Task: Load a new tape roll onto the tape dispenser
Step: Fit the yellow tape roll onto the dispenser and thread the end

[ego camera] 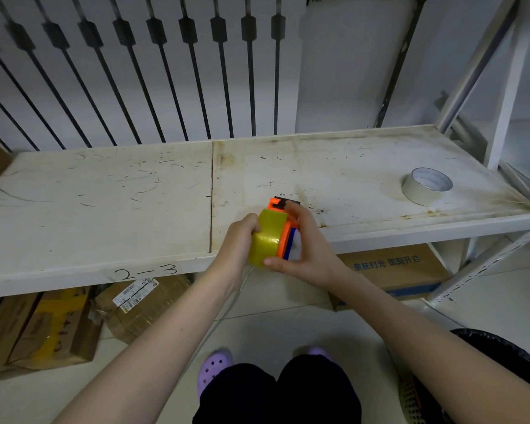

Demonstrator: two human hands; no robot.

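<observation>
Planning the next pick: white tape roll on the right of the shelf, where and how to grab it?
The white tape roll lies flat on the shelf, open core facing up, with nothing touching it. Probably best from above: pinch the ring wall, one finger inside the core and thumb on the outer face, or span the outer diameter. The near side is unobstructed; a shelf upright stands behind it.

Shelf edge (74,278) reads "2-3" (handwritten); box (410,270) print unclear.
</observation>
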